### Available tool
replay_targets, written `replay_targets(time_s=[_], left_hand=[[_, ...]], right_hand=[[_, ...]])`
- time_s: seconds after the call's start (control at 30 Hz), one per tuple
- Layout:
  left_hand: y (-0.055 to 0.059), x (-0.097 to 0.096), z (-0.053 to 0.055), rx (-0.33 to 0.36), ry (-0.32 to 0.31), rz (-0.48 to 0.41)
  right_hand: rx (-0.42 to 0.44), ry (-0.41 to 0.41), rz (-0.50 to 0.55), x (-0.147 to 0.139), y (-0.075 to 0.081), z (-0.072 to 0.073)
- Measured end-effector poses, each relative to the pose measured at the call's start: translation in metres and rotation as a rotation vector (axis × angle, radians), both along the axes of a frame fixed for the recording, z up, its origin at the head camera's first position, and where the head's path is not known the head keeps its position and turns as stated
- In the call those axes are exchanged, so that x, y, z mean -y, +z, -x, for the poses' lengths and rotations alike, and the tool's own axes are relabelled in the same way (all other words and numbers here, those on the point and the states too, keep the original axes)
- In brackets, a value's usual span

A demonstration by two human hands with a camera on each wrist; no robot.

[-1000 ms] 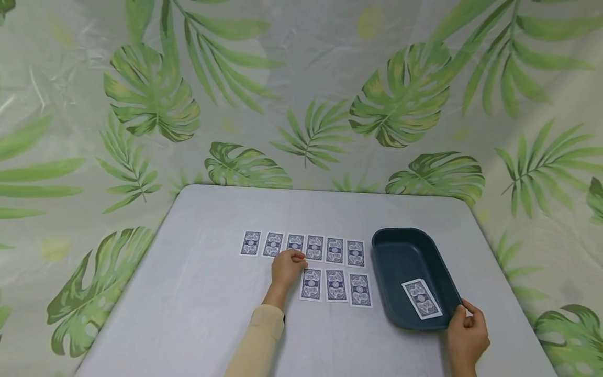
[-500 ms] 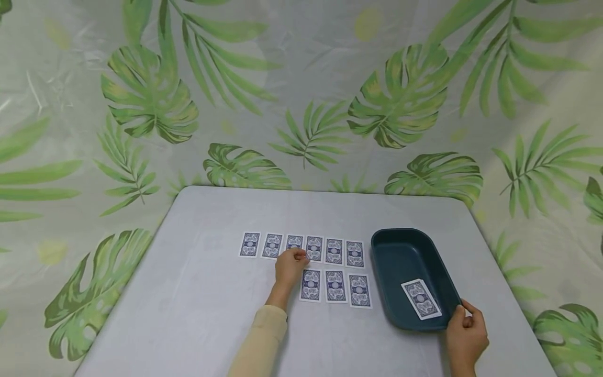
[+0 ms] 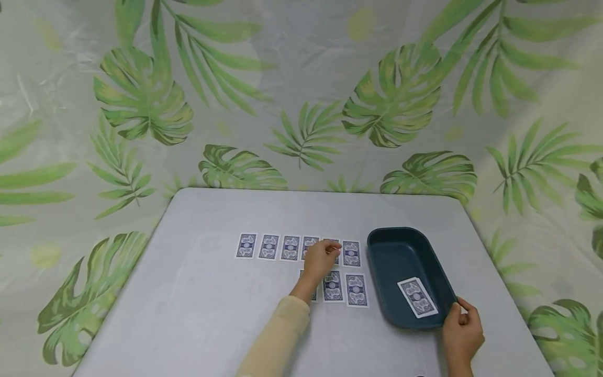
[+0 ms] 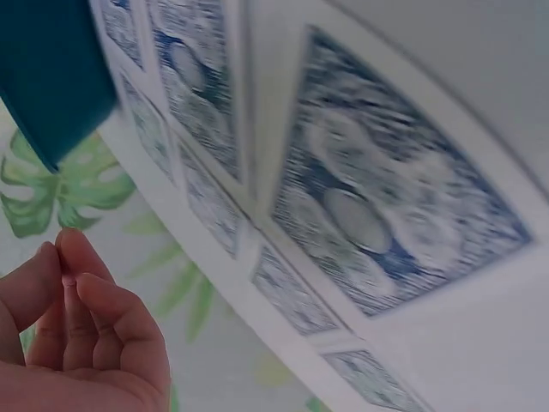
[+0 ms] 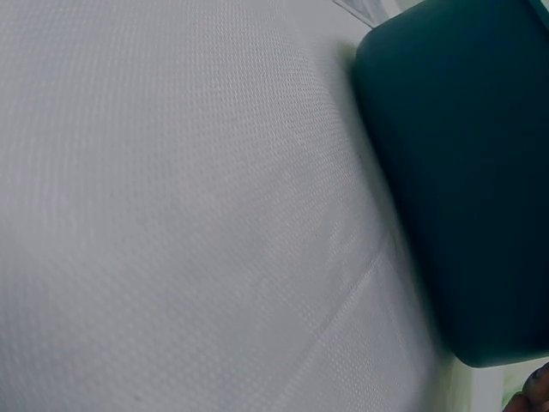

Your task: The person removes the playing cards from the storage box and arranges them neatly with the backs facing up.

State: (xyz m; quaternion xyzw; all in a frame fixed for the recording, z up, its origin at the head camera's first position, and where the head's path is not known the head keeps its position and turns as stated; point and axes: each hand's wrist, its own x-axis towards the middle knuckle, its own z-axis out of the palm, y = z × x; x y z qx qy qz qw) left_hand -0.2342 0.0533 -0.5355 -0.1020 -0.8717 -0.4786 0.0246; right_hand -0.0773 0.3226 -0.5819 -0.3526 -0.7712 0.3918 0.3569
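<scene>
The left hand [image 3: 319, 259] is over the back row of six cards [image 3: 290, 247], covering part of the fourth and fifth from the left. Its fingers are curled, thumb and index tips meeting, and the left wrist view shows nothing between them. In front lie three more cards [image 3: 356, 290], the leftmost mostly hidden by that hand and wrist. All show blue patterned backs. The right hand [image 3: 462, 332] grips the near right corner of a dark teal tray [image 3: 400, 251], just beside the rows' right ends. Inside, toward the near end, a small stack [image 3: 417, 297] lies askew, back up. The table [image 3: 202, 314] is white; leaf-printed sheeting [image 3: 301, 78] rises behind.
</scene>
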Motion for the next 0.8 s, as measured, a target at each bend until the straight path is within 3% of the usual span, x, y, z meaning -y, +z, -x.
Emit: replay_targets(time_s=[0.2,0.43,0.63,0.8], left_hand=[[0.013,-0.032,-0.002,-0.006,-0.092,-0.002],[0.024,-0.08,-0.014,0.016,-0.206,-0.049],[0.021,-0.116,-0.025,0.02,-0.287,-0.072],[0.012,-0.134,-0.032,-0.026,-0.35,0.05]], right_hand=[[-0.004,0.002,-0.001,0.0,0.001,-0.001],[-0.03,0.008,-0.009,-0.004,0.003,-0.002],[-0.021,0.016,-0.028,-0.003,0.003,-0.002],[-0.024,0.015,-0.042,-0.002,0.002,-0.003]])
